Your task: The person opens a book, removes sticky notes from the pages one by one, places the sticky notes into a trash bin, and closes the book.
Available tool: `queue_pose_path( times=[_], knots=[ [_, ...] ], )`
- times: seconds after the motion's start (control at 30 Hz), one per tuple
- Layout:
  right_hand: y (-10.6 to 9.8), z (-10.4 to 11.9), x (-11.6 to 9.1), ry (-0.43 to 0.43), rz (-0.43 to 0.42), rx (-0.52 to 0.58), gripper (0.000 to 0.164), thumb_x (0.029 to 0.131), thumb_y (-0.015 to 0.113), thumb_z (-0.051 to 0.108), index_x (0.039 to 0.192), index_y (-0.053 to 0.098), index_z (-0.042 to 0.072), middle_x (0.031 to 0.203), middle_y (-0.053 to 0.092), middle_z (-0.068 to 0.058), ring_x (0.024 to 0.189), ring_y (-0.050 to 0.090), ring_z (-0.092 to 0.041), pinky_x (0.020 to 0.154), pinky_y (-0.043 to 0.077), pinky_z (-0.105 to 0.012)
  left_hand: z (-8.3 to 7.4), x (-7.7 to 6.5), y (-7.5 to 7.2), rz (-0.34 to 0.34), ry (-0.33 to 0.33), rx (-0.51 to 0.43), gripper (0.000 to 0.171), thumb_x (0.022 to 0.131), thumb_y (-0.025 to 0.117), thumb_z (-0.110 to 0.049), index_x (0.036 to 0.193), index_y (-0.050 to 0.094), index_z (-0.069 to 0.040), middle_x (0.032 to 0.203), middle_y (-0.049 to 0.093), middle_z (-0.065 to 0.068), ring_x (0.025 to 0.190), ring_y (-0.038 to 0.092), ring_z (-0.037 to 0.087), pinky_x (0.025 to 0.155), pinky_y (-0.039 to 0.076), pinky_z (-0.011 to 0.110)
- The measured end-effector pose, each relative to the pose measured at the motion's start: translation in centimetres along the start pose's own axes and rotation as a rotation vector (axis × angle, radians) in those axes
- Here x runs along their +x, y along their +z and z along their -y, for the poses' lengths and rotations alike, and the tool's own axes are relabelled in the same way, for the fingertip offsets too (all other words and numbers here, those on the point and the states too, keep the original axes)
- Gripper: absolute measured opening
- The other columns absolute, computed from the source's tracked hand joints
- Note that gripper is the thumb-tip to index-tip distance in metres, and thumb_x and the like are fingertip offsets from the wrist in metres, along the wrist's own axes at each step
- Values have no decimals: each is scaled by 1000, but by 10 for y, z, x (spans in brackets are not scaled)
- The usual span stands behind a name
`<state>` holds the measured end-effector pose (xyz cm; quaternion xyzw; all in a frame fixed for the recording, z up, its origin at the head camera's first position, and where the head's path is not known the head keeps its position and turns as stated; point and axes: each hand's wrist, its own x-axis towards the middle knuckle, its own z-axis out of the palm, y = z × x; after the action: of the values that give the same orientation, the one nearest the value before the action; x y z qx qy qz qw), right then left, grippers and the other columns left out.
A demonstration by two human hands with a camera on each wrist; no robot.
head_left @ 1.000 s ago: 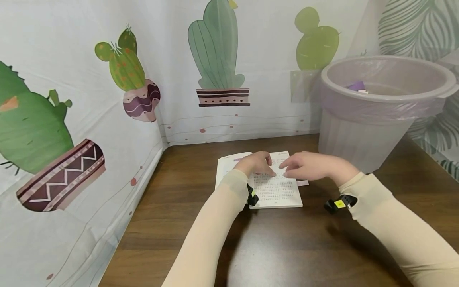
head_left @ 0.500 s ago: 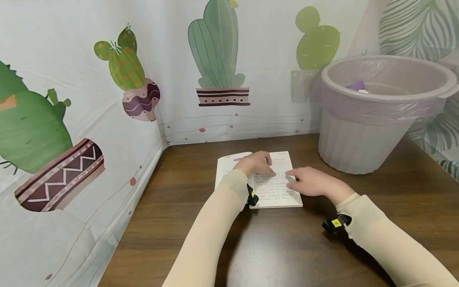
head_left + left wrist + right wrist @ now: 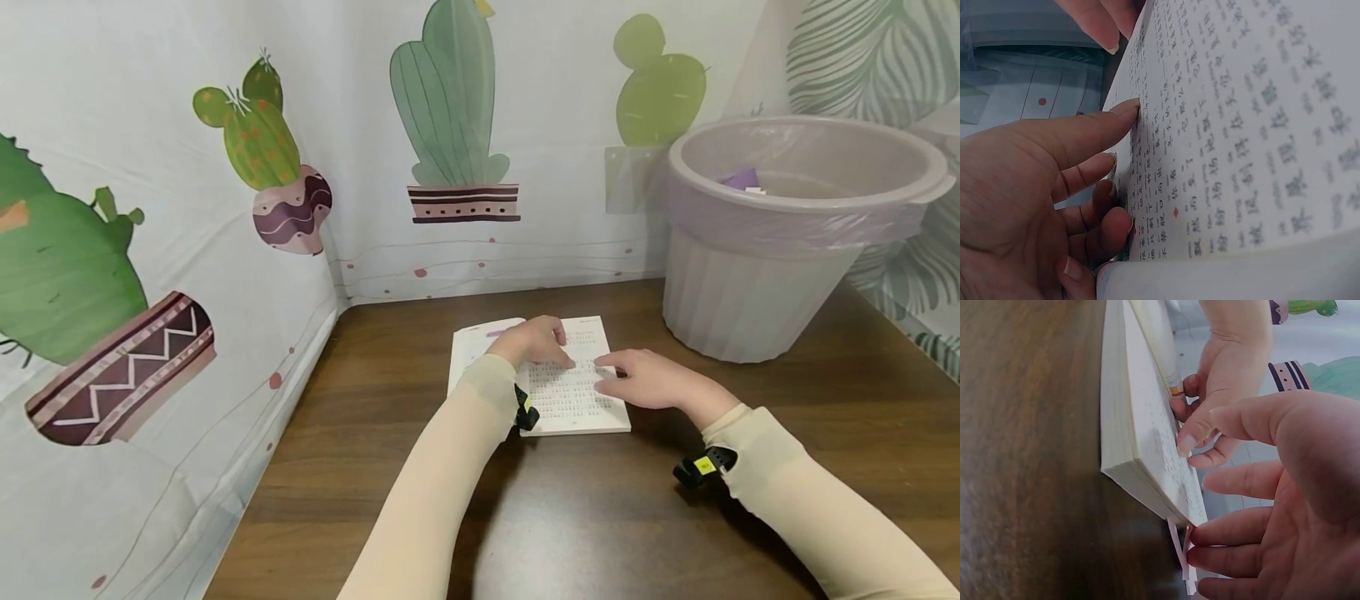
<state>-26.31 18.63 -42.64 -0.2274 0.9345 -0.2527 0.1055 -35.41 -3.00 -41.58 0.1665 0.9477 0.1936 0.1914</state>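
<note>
An open book (image 3: 576, 398) with rows of small printed characters lies on the table. My left hand (image 3: 534, 342) rests over its inner part, and the thumb touches the printed page (image 3: 1241, 137) in the left wrist view, the fingers loosely bent. By the book's right edge, my right hand (image 3: 654, 380) reaches in with fingers spread, the thumb and forefinger near the page. In the right wrist view, pale pink strips (image 3: 1185, 556) stick out from the book's edge beside the right fingertips; whether those fingers touch them I cannot tell. The head view hides the strips behind that hand.
A large grey bin (image 3: 738, 292) with a translucent liner stands at the back right, a purple piece (image 3: 742, 179) inside. The brown wooden table (image 3: 360, 467) extends around the book. Behind it hangs a white cloth (image 3: 562, 242) printed with cacti.
My right hand has come down toward the front, from the upper part of the page to the book's right edge, now covering the strip there. The left hand stays in place.
</note>
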Motion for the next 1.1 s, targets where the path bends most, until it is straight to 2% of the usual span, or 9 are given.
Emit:
queue_pose_path(
  times=[0.27,0.4,0.5,0.6,0.73,0.87,1.0,1.1],
  knots=[
    [-6,-7,-1,-7,-25,122,52,103,59,37,140,60,0,139,63,-25,129,61,-41,104,49,-61,-1,2,2,-6,-6,-18,39,82,85,-42,105,62,-22,104,66,-1,86,61,17,74,48,33],
    [-10,-9,-2,-17,-54,169,48,103,60,33,138,61,0,139,64,-24,127,62,-40,104,50,-59,1,1,1,4,2,-65,34,88,79,-45,107,63,-22,96,65,-2,80,60,17,73,49,34],
    [-14,-8,-3,-34,-71,223,45,103,60,29,137,62,-1,136,65,-23,122,65,-35,103,52,-56,4,1,-1,21,1,-145,31,94,72,-47,110,62,-22,85,62,0,69,56,17,73,49,34],
    [-16,-9,-4,-47,-84,272,43,103,60,28,135,63,-2,132,68,-21,117,66,-29,102,54,-52,7,3,-3,10,18,-234,31,97,67,-47,113,62,-22,86,64,2,66,56,17,72,50,33],
    [-19,-8,-5,-55,-107,312,41,104,59,27,134,65,-1,130,70,-18,116,67,-27,102,53,-52,12,1,-7,-33,63,-358,30,99,65,-46,114,62,-20,103,70,5,74,62,19,68,48,34],
    [-21,-7,-5,-62,-129,338,38,104,58,25,132,67,0,129,71,-17,118,67,-29,102,52,-51,19,0,-11,-86,84,-464,28,100,64,-46,116,63,-22,106,72,8,76,66,21,62,46,33],
    [-22,-8,-6,-58,-138,350,37,104,58,24,130,68,0,127,72,-17,118,67,-28,101,52,-49,24,-4,-16,-120,89,-519,30,100,64,-47,118,64,-24,106,72,9,80,71,22,60,48,32],
    [-22,-7,-6,-53,-140,363,38,104,58,24,131,68,-1,127,72,-18,119,66,-29,101,52,-49,27,-8,-18,-104,84,-534,31,99,64,-49,120,64,-25,108,72,8,87,73,26,61,49,31]
  ],
)
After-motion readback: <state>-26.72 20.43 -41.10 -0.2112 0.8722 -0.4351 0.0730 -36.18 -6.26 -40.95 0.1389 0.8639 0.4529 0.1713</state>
